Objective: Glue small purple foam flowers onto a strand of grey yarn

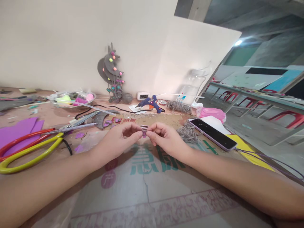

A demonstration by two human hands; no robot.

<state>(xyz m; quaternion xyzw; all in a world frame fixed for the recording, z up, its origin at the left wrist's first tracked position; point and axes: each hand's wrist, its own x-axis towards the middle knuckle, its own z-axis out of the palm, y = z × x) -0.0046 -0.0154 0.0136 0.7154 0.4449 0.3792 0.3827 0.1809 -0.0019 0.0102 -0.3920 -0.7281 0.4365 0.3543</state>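
Overall, a pale wall takes up the far side of the scene, and a pinkish bench runs along its foot. Flat on the near part of the bench lies a broad cardboard sheet, printed with green characters. To the left rest big scissors with one red and one yellow handle, beside purple sheets. At far right a clear bottle stands close to the wall, and nearer, on the right, a phone lies screen up near a yellow sheet. Far left of the middle, a clear bowl holds brightly coloured soft bits, with a grey moon ornament against the wall to its right.

Over the cardboard, at the middle, the left hand and the right hand almost meet. Beyond them sit a blue glue gun, a coil of grey yarn and a little white timer. Smallest comes a purple piece, partly hidden between the two hands: the fingers of the left pinch it from the left, thumb against fingertips, and those of the right pinch it from the right.
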